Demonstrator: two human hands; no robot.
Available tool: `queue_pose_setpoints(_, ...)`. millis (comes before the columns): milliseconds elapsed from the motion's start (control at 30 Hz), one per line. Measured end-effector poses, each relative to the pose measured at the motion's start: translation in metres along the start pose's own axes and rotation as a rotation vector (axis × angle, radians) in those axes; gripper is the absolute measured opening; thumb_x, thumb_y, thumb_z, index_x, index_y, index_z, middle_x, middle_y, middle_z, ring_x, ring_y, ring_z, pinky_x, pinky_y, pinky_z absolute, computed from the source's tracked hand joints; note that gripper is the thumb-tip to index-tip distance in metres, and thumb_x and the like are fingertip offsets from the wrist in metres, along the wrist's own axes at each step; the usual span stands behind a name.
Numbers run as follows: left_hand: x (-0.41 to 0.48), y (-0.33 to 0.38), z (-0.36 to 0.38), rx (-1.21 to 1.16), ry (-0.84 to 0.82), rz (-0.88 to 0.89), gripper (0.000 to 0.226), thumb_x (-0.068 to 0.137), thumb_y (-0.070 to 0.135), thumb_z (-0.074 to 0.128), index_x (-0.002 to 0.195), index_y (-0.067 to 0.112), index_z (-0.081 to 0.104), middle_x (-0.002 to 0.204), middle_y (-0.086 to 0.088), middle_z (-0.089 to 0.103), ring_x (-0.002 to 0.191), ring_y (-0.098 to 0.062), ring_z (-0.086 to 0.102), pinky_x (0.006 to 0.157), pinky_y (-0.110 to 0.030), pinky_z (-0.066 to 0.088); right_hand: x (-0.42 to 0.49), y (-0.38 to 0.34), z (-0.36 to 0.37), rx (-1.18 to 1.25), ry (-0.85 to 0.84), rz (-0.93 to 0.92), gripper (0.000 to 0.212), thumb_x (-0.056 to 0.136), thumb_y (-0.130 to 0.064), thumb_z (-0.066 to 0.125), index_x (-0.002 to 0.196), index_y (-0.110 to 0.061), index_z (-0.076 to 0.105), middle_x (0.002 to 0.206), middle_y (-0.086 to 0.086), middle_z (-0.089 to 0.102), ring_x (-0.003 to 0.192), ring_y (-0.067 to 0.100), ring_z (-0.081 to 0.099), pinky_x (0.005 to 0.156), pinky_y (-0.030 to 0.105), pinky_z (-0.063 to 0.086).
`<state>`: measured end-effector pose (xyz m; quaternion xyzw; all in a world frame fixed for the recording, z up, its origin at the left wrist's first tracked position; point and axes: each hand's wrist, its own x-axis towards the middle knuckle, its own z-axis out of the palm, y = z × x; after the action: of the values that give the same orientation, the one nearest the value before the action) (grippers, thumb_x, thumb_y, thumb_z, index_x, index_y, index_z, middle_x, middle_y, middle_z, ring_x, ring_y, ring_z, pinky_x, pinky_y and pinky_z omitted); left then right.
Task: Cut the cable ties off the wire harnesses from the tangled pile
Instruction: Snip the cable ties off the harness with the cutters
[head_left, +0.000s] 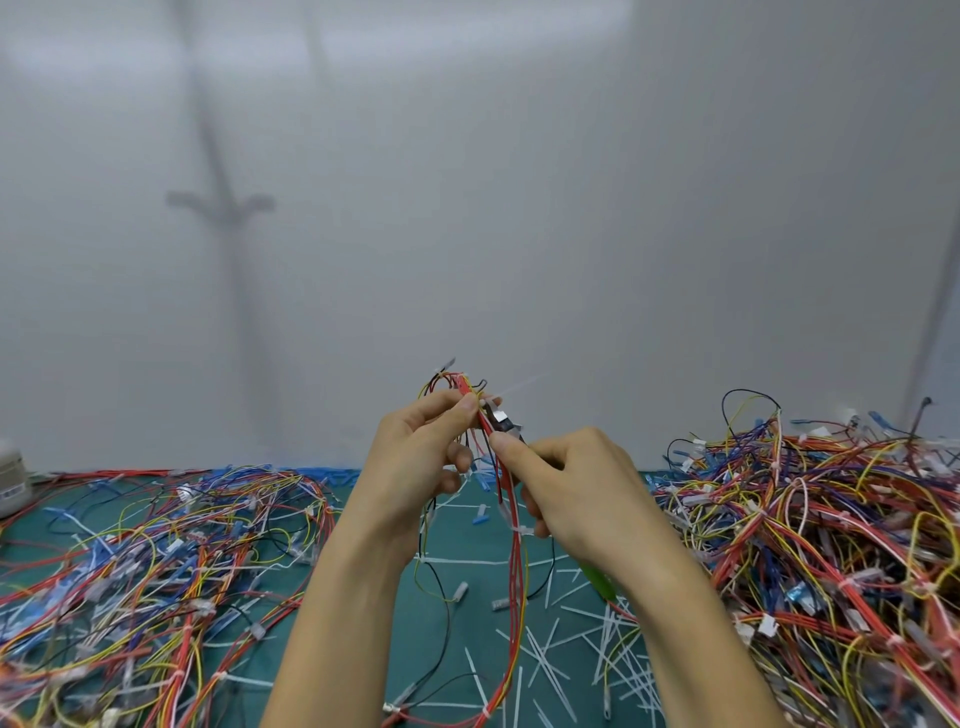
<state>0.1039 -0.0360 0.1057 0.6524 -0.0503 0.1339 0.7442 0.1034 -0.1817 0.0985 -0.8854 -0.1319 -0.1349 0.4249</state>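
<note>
My left hand pinches the upper end of a red, yellow and black wire harness, held up above the table so its wires trail down to the mat. A white cable tie sticks out to the right at the pinch. My right hand grips small cutters with green handles. Their metal jaws sit against the harness just below the tie. A second white tie wraps the harness lower down, beside my right fingers.
A tall tangled pile of harnesses fills the right side. A flatter spread of wires covers the left. Cut white ties litter the green mat between them. A grey wall rises behind the table.
</note>
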Motion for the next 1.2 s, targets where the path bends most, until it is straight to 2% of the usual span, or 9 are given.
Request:
queue_pose_setpoints(167, -0.0008, 0.0019, 0.0014, 0.004, 0.007, -0.005, 0.02, 0.094, 0.022, 0.062, 0.08, 0.023, 0.077, 0.084, 0.005, 0.072, 0.043, -0.005, 0.045, 0.039, -0.014, 0.032, 0.0006, 0.0013, 0.0014, 0.009, -0.012, 0.006, 0.07, 0.089, -0.066, 0.047, 0.069, 0.001, 0.056, 0.069, 0.023, 0.058, 0.055, 0.019, 0.048, 0.064, 0.043, 0.053)
queue_pose_setpoints(267, -0.0016, 0.0028, 0.0018, 0.016, 0.005, -0.012, 0.024, 0.094, 0.022, 0.062, 0.076, 0.028, 0.077, 0.086, 0.004, 0.072, 0.044, -0.004, 0.045, 0.039, -0.014, 0.032, 0.0015, 0.0037, 0.0023, 0.014, -0.014, 0.002, 0.071, 0.089, -0.065, 0.048, 0.068, 0.002, 0.055, 0.068, 0.024, 0.057, 0.054, 0.018, 0.045, 0.058, 0.035, 0.045)
queue_pose_setpoints(367, -0.0021, 0.0033, 0.0019, 0.024, 0.01, -0.021, 0.028, 0.094, 0.022, 0.062, 0.072, 0.029, 0.077, 0.085, 0.005, 0.072, 0.043, -0.004, 0.045, 0.039, -0.015, 0.033, 0.0011, 0.0055, 0.0023, 0.025, -0.017, -0.003, 0.071, 0.089, -0.065, 0.049, 0.068, 0.003, 0.056, 0.068, 0.024, 0.057, 0.053, 0.017, 0.044, 0.058, 0.031, 0.04)
queue_pose_setpoints(600, -0.0028, 0.0047, 0.0018, 0.03, 0.022, -0.023, 0.031, 0.094, 0.021, 0.062, 0.069, 0.031, 0.077, 0.08, 0.007, 0.07, 0.042, -0.004, 0.045, 0.038, -0.015, 0.032, 0.0024, 0.0036, 0.003, 0.029, -0.03, 0.002, 0.072, 0.088, -0.066, 0.047, 0.072, 0.004, 0.059, 0.061, 0.015, 0.05, 0.054, 0.016, 0.042, 0.064, 0.042, 0.052)
queue_pose_setpoints(833, -0.0016, 0.0044, 0.0014, 0.033, 0.021, -0.018, 0.025, 0.093, 0.019, 0.063, 0.072, 0.024, 0.077, 0.079, 0.005, 0.069, 0.042, -0.005, 0.045, 0.038, -0.015, 0.032, 0.0024, 0.0061, 0.0041, 0.038, -0.021, -0.012, 0.072, 0.089, -0.065, 0.048, 0.069, 0.005, 0.053, 0.059, 0.01, 0.045, 0.053, 0.016, 0.041, 0.059, 0.032, 0.04)
queue_pose_setpoints(1100, -0.0012, 0.0036, 0.0018, 0.067, 0.032, 0.004, 0.024, 0.093, 0.017, 0.064, 0.072, 0.021, 0.077, 0.07, 0.01, 0.067, 0.042, -0.006, 0.047, 0.039, -0.016, 0.035, 0.0031, 0.0074, 0.0034, 0.063, -0.042, 0.013, 0.073, 0.088, -0.065, 0.049, 0.068, 0.005, 0.053, 0.058, 0.009, 0.046, 0.054, 0.016, 0.041, 0.059, 0.032, 0.041)
queue_pose_setpoints(1200, -0.0011, 0.0034, -0.0005, 0.09, 0.044, 0.019, 0.025, 0.092, 0.017, 0.065, 0.071, 0.021, 0.078, 0.066, 0.009, 0.065, 0.042, -0.005, 0.047, 0.04, -0.015, 0.035, 0.0028, 0.0055, 0.0037, 0.072, -0.048, 0.024, 0.073, 0.087, -0.066, 0.049, 0.069, 0.005, 0.053, 0.059, 0.008, 0.045, 0.054, 0.015, 0.041, 0.06, 0.039, 0.048)
